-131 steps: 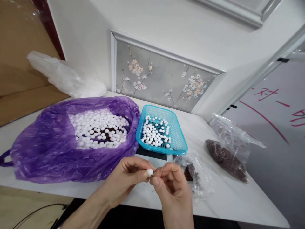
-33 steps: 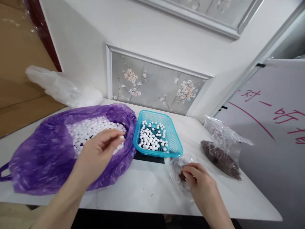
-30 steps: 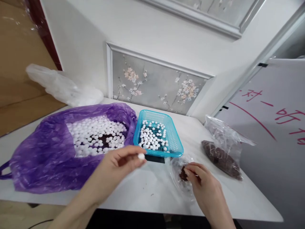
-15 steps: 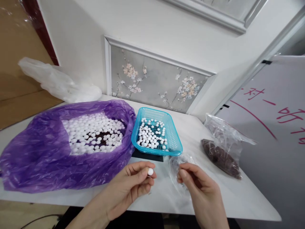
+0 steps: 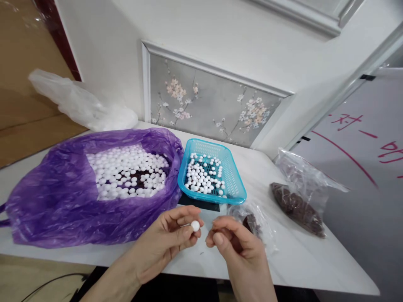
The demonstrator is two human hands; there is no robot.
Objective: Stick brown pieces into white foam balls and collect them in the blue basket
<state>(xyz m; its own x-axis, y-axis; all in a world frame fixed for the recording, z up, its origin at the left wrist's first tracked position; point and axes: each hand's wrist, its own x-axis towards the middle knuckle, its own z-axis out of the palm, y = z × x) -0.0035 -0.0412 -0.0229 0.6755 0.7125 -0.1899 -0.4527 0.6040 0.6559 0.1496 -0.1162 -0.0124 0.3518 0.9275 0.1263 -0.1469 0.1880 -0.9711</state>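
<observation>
Between the thumb and fingers of my left hand [image 5: 171,237] is a small white ball [image 5: 195,226]. My right hand [image 5: 241,249] is just to its right, thumb and fingertips pinched together; whatever they hold, if anything, is too small or hidden to name. The hands are apart, over the table's front part. Beyond them stands a blue plastic basket [image 5: 237,180] with many white balls [image 5: 200,176] inside. A purple plastic bag [image 5: 59,197] lies spread on the left, holding a heap of white balls and some dark pieces. Behind my right hand, a clear bag [image 5: 252,222] contains dark brown stuff.
On the right, another clear bag [image 5: 297,205] holds dark brown material. A dark flat piece [image 5: 201,203] lies under the basket's front edge. A whitish plastic bag [image 5: 85,105] sits at the back left by a cardboard box [image 5: 25,96]. The whiteboard [image 5: 355,167] stands right of the table [image 5: 315,260].
My right hand has moved left, nearer the ball in my left hand, uncovering more of the clear bag behind it. The view has shifted slightly.
</observation>
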